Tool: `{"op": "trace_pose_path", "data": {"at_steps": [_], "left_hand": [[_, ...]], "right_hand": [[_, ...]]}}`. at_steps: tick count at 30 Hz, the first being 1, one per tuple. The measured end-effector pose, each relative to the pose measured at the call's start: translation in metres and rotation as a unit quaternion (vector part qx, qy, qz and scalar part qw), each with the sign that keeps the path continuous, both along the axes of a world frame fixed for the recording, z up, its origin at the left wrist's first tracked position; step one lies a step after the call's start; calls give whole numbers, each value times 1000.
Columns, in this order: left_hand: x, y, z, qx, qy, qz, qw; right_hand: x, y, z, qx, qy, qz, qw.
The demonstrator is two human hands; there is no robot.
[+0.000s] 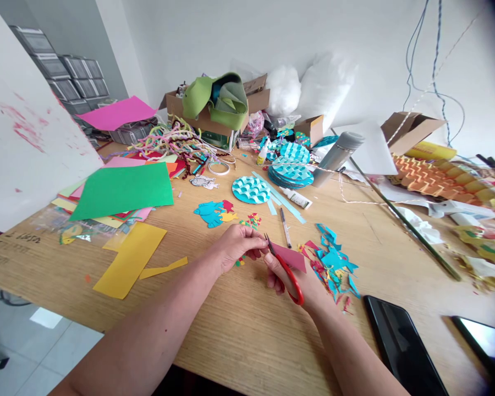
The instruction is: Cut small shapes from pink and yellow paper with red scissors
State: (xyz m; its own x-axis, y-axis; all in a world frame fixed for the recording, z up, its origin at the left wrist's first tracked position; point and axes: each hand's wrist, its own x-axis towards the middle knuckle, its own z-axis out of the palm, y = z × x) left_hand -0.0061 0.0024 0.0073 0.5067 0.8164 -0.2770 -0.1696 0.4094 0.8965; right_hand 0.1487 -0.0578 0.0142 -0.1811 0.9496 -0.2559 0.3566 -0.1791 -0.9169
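Note:
My right hand is closed round the red handles of a pair of scissors, whose dark blades point up and to the left. A strip of dark red paper lies across the blades and reaches over my right hand. My left hand pinches the paper's left end near the blade tips. Small red, yellow and green paper bits lie just beyond my left hand. Past them are blue fish cutouts, with red and yellow pieces beside them. A pen lies beyond the scissors.
Blue and red scraps lie to the right, near a black phone. Coloured sheets and yellow paper cover the left. Farther back are a scalloped blue disc, a glue bottle, a grey flask and a long stick.

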Motion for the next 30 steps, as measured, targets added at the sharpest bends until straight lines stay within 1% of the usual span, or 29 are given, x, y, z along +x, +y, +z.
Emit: {"op": "trace_pose_path", "data": {"at_steps": [7, 22, 30], "left_hand": [[0, -1, 3, -10, -4, 3, 1000], [0, 1, -1, -4, 1, 28, 1000], [0, 0, 0, -3, 15, 28, 999]], "right_hand": [[1, 0, -1, 3, -9, 6, 1000], [4, 0, -6, 3, -10, 14, 1000], [3, 1, -3, 12, -7, 17, 1000]]}}
